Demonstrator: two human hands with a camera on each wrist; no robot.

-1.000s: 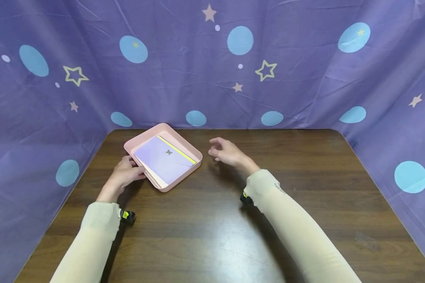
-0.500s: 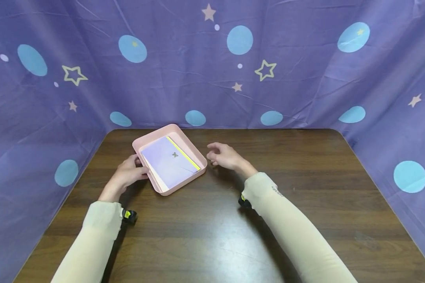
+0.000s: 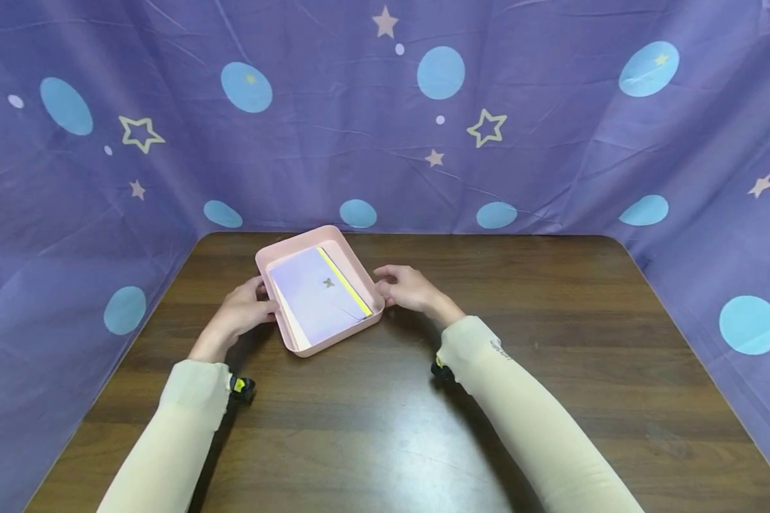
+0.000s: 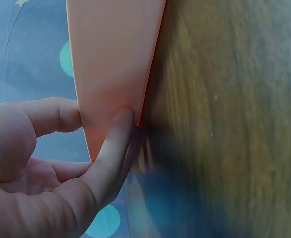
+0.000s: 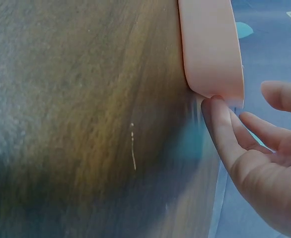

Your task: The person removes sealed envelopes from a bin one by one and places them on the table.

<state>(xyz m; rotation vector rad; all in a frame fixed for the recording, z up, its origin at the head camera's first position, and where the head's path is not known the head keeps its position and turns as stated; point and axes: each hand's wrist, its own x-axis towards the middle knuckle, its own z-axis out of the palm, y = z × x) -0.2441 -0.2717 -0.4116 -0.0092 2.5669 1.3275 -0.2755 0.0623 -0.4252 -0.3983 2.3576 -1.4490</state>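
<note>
A shallow pink tray (image 3: 289, 333) lies turned at an angle on the table, left of the middle in the head view. Inside it is a lavender notebook (image 3: 308, 299) with a yellow strip and a small dark butterfly on its cover. My left hand (image 3: 240, 311) holds the tray's left side; in the left wrist view its fingers (image 4: 108, 148) lie against the outer wall (image 4: 113, 49) and one digit reaches the rim. At the right corner, my right hand (image 3: 411, 288) touches the outer wall with its fingertips (image 5: 215, 106), another digit standing apart from the rim.
The brown wooden table (image 3: 372, 442) extends forward and to the right. Behind it and at both sides hangs a purple curtain (image 3: 334, 107) with stars and blue dots. A small black wrist camera (image 3: 242, 389) sits at the left cuff.
The tray with the notebook has slid right and turned slightly, my left hand moving with it. My right hand has shifted slightly toward the viewer and now touches the tray's right corner.
</note>
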